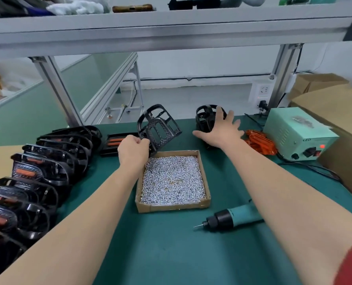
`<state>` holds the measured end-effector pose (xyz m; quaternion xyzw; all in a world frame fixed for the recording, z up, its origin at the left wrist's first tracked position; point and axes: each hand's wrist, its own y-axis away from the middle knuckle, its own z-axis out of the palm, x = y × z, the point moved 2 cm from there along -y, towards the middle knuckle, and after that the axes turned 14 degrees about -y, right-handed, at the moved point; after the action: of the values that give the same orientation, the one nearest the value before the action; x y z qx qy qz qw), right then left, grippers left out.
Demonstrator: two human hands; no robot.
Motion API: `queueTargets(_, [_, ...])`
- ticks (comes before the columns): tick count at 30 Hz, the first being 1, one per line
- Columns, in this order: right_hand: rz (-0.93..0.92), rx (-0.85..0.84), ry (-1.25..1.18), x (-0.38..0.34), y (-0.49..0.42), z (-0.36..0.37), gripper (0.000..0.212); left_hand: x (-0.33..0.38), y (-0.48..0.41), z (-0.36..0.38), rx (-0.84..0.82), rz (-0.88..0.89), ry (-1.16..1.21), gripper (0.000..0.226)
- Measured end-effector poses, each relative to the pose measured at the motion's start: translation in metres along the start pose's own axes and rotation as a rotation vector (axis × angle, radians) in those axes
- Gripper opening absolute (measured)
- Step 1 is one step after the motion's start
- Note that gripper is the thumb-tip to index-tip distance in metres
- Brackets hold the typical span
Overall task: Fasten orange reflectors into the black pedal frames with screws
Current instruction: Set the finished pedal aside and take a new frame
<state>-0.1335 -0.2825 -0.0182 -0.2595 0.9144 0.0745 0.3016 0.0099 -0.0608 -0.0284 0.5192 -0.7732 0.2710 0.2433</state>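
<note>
Beyond screw tray: left hand grips tilted frame, right hand spread over second frame.

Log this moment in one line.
left hand grips black plastic pedal frame | right hand touches second black pedal frame | teal electric screwdriver lies beside cardboard tray of screws

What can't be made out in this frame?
Head view:
- fingers of the left hand: hidden behind its own back where it grips the held pedal frame.
- far pedal frame: near side covered by the right hand.
- screwdriver rear: behind the right forearm.
- pedal row: nearest ones blurred, cut by the left edge.
- power box label: too small.
</note>
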Motion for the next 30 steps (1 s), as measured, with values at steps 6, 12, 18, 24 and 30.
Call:
queueTargets(6, [0.005, -0.053, 0.092, 0.001, -0.036, 0.011, 0.135, 0.000, -0.011, 0.004, -0.015, -0.001, 0.058, 0.037])
queueTargets(12, [0.044, -0.113, 0.178, -0.002, -0.041, 0.014, 0.122, 0.003, -0.005, 0.008, -0.053, -0.014, 0.118, 0.021])
queueTargets(18, [0.076, -0.175, 0.192, -0.007, -0.040, 0.012, 0.123, -0.002, -0.002, 0.008, -0.085, -0.043, 0.181, 0.019])
queueTargets(24, [0.058, -0.139, 0.238, -0.004, -0.021, 0.014, 0.122, -0.007, 0.002, 0.002, -0.054, -0.052, 0.210, 0.017])
queueTargets(30, [0.053, -0.161, 0.242, 0.009, 0.017, 0.011, 0.123, -0.017, 0.015, -0.011, -0.024, -0.074, 0.226, 0.014])
